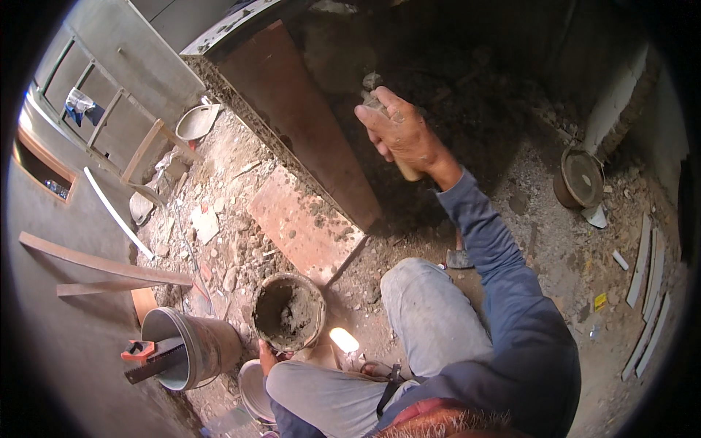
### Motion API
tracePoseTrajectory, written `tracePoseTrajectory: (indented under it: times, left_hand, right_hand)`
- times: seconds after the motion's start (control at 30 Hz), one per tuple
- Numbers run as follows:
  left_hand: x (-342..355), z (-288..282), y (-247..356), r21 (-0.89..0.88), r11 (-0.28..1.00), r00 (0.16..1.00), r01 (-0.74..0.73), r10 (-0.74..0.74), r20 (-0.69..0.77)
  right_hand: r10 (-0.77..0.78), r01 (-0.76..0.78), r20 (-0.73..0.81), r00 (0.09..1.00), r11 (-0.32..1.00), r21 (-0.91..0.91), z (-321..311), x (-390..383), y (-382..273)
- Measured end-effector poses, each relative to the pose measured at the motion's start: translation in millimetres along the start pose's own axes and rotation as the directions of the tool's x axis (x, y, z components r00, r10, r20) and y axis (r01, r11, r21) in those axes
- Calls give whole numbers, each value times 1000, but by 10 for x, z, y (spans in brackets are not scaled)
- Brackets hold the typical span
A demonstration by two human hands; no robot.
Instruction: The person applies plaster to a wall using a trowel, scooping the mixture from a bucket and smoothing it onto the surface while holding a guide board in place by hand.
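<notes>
Out in front, my right hand (405,131) is closed round a trowel; the butt of its wooden handle (409,172) shows below my palm. Its blade is hard to make out against the dark, with a grey lump of mortar (372,79) just beyond my fingers. Low on the left, my left hand (268,358) grips the near side of a mortar bucket (319,299), partly hidden by my knee. Wet grey mortar (293,321) lies inside that bucket. A reddish slab (303,226) spattered with mortar rests on the rubble just past it.
A large pail (226,343) holds an orange-handled saw (139,350). A tall reddish panel (292,117) edges the dark recess. Another bucket (579,177) and pale strips (646,285) lie right. Wooden boards (109,261) and a wooden frame (109,124) stand left.
</notes>
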State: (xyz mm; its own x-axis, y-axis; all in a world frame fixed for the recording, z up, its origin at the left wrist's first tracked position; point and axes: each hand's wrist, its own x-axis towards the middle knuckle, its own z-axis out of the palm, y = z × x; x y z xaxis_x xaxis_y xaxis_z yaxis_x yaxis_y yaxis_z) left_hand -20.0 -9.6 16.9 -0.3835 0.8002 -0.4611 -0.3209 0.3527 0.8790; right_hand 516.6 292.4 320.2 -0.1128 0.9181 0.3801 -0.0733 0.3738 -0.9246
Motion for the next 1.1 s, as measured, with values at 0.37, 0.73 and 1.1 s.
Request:
tracePoseTrajectory:
  times: [0.37,0.73,1.1]
  left_hand:
    - [-191,291,100,-64,998,996,-18,12,-85]
    - [-202,316,185,91,996,993,-23,34,-115]
    - [7,165,-40,44,998,981,-51,58,-184]
  right_hand:
    - [313,-277,102,944,922,-272,-312,-915,-441]
    - [-94,685,756,647,507,-523,1329,-781,737]
    - [-10,333,462,887,707,-624,161,-760,-204]
